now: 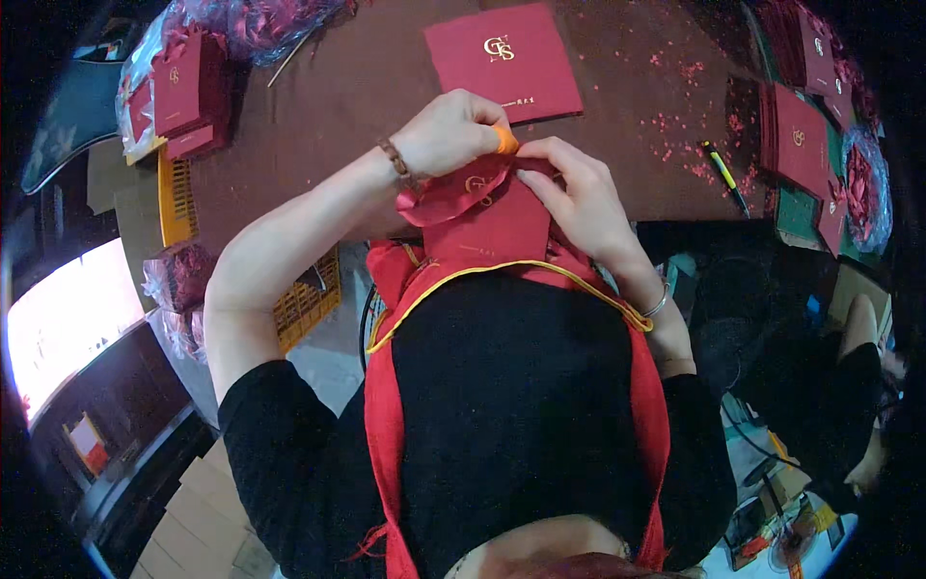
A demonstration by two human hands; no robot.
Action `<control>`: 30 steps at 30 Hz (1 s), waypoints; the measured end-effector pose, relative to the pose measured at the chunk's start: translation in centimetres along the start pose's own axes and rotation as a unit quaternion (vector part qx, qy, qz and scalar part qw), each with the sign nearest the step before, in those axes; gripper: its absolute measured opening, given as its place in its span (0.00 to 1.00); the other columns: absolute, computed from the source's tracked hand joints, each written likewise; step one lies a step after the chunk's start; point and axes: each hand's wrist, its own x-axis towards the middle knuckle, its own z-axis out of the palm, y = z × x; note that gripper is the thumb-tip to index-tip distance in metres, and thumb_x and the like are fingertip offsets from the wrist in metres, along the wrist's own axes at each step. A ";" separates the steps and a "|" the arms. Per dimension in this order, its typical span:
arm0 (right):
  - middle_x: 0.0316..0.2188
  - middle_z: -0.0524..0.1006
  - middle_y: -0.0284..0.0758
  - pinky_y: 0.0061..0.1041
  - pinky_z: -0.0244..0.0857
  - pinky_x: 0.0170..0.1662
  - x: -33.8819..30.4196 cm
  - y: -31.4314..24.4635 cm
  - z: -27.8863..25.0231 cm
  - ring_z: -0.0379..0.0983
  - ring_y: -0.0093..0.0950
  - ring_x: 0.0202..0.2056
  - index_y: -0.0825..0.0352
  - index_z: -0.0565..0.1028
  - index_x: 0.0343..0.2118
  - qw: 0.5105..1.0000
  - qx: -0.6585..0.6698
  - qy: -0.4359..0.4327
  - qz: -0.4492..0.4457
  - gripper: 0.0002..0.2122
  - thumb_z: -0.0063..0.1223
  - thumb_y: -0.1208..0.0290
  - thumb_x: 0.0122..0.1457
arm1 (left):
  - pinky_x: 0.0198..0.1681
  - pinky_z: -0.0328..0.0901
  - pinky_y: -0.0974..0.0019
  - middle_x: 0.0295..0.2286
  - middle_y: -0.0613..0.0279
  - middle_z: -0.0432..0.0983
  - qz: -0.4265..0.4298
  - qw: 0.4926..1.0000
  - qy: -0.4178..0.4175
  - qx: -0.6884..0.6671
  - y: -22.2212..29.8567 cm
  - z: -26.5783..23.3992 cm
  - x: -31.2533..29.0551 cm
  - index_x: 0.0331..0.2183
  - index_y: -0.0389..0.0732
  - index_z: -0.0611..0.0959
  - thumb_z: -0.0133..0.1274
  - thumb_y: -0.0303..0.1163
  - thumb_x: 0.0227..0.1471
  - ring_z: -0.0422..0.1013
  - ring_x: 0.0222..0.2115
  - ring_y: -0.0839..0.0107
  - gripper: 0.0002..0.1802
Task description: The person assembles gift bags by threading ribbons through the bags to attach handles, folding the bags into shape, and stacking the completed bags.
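Your closed left hand (451, 133) holds ribbon (461, 207); your half-curled right hand (579, 193), grip unclear, likely steadies the bag (497, 232) alongside.

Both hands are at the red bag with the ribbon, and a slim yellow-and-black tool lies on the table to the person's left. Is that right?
Not quite: the slim yellow-and-black tool lies on the table to the person's right, as the head view shows. Both the left hand and right hand are indeed at the red bag with the ribbon.
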 end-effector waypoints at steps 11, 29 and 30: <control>0.33 0.74 0.40 0.26 0.65 0.36 0.0 0.2 -0.8 0.72 0.33 0.34 0.69 0.71 0.37 0.998 0.062 -0.023 0.017 0.10 0.49 0.74 0.53 | 0.31 0.61 0.75 0.22 0.68 0.72 0.015 0.999 0.018 0.034 1.2 0.2 -0.2 0.25 0.34 0.77 0.48 0.28 0.47 0.65 0.26 0.82 0.07; 0.28 0.74 0.37 0.22 0.61 0.29 0.0 0.7 -0.4 0.68 0.21 0.25 0.66 0.68 0.41 0.989 0.124 -0.047 0.072 0.13 0.50 0.71 0.53 | 0.22 0.55 0.79 0.19 0.72 0.67 -0.008 0.977 0.081 -0.198 0.4 -0.2 1.5 0.26 0.40 0.76 0.47 0.34 0.51 0.61 0.19 0.83 0.09; 0.28 0.74 0.39 0.23 0.62 0.29 0.0 0.2 -0.5 0.69 0.23 0.25 0.66 0.66 0.42 0.985 0.113 -0.065 0.110 0.13 0.50 0.72 0.53 | 0.22 0.55 0.80 0.19 0.72 0.67 -0.018 0.987 0.110 -0.116 0.6 -0.5 1.6 0.26 0.39 0.76 0.47 0.33 0.50 0.61 0.19 0.83 0.08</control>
